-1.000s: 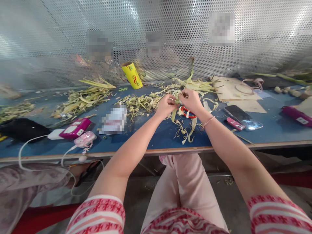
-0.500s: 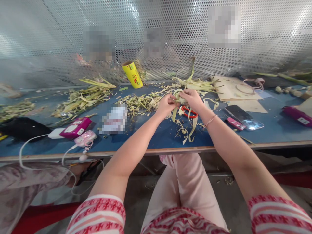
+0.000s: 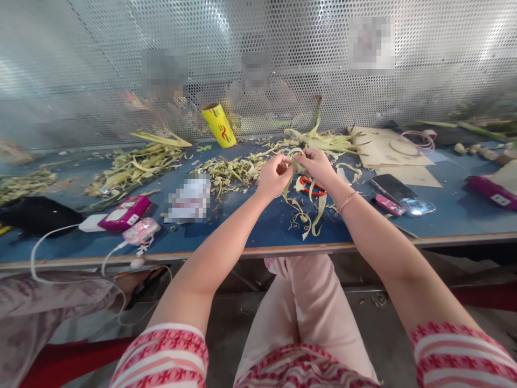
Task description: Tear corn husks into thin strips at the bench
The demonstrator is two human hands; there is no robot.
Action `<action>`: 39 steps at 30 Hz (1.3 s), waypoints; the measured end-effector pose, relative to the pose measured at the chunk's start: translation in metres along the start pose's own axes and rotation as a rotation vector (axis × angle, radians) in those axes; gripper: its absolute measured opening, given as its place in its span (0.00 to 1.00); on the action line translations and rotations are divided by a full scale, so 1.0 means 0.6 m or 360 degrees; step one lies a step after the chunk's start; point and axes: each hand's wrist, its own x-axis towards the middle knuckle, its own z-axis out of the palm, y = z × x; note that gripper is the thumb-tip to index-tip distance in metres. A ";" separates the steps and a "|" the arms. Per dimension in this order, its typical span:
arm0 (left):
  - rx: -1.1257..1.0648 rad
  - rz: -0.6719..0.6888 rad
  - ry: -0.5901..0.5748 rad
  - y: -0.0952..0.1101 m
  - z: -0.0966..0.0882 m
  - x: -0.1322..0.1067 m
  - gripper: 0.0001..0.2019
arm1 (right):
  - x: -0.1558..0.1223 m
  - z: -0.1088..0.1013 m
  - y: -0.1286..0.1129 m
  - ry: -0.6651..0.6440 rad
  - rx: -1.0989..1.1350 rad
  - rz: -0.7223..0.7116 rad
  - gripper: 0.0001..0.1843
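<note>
Above the middle of the blue table, my left hand (image 3: 277, 173) and my right hand (image 3: 315, 163) meet fingertip to fingertip over a pale green plant strip (image 3: 287, 189). Thumb and forefinger of each hand are pinched on it; the exact grip is partly hidden by the fingers. Just below my right hand lie red-handled scissors (image 3: 312, 186), their blades covered by scraps. Curled pale peelings (image 3: 313, 226) lie close to the table's front edge. Behind my hands rests a bunch of long pale green leaves (image 3: 323, 140), and a heap of trimmings (image 3: 234, 171) spreads to the left.
A yellow cardboard tube (image 3: 219, 126) leans by the perforated metal screen (image 3: 299, 48). At right lie a phone (image 3: 398, 189), a pink cutter (image 3: 388, 205) and brown paper sheets (image 3: 374, 148). Leftward are a magenta box (image 3: 125, 213), a white cable (image 3: 35, 253) and more leaves (image 3: 139, 161).
My left thumb and forefinger have shifted, with a rounder gap now showing between them. My fingertips have drawn slightly apart at the strip. Both arms stay nearly where they were.
</note>
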 end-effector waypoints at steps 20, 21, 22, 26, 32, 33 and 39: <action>-0.0211 -0.0243 -0.0046 -0.010 0.002 0.015 0.11 | -0.012 0.006 -0.014 -0.0176 0.0234 0.0071 0.08; -0.0250 -0.0274 -0.0043 -0.010 0.002 0.016 0.11 | -0.012 0.006 -0.015 -0.0186 0.0267 0.0082 0.08; -0.0286 -0.0296 -0.0040 -0.011 0.003 0.016 0.11 | -0.013 0.006 -0.015 -0.0198 0.0303 0.0088 0.09; -0.0416 -0.0328 -0.0053 -0.020 0.005 0.018 0.11 | -0.013 0.004 -0.016 -0.0253 0.0419 0.0123 0.11; -0.0519 -0.0398 0.0053 -0.015 0.005 0.017 0.08 | -0.010 0.006 -0.013 -0.0252 0.0443 0.0139 0.10; -0.0524 -0.0398 0.0065 -0.013 0.005 0.017 0.07 | -0.010 0.006 -0.013 -0.0244 0.0439 0.0151 0.10; -0.0614 -0.0385 0.0015 -0.022 0.007 0.019 0.04 | -0.009 0.008 -0.015 -0.0249 0.0411 0.0162 0.12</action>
